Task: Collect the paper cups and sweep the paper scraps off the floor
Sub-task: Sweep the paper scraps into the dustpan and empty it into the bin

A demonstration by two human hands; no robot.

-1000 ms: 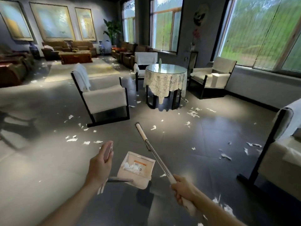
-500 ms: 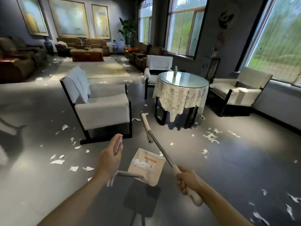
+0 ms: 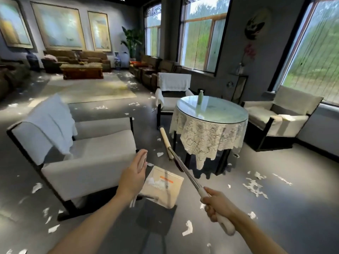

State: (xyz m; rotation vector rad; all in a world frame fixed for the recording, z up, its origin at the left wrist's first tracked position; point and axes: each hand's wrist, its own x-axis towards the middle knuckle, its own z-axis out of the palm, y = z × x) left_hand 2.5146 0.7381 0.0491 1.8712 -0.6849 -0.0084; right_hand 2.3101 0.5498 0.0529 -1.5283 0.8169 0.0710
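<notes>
My left hand (image 3: 134, 177) grips the pale handle of a beige dustpan (image 3: 163, 187), which hangs below it with white scraps inside. The handle of a broom (image 3: 185, 173) is gripped by my right hand (image 3: 217, 206); its metal shaft slants up and away, and the cream broom head is raised beside the round table. White paper scraps (image 3: 254, 186) lie scattered over the dark floor, right of the table, near my feet and behind the armchair. No paper cup is visible.
A white armchair (image 3: 88, 153) stands close on the left. A round glass-topped table (image 3: 211, 114) with a lace cloth and a green bottle (image 3: 200, 97) stands ahead, with white chairs behind and to its right. Sofas, a rug and windows fill the far room.
I have moved forward toward the table and armchair, which look larger and nearer. Both hands keep their grips; the broom head has risen closer to the table.
</notes>
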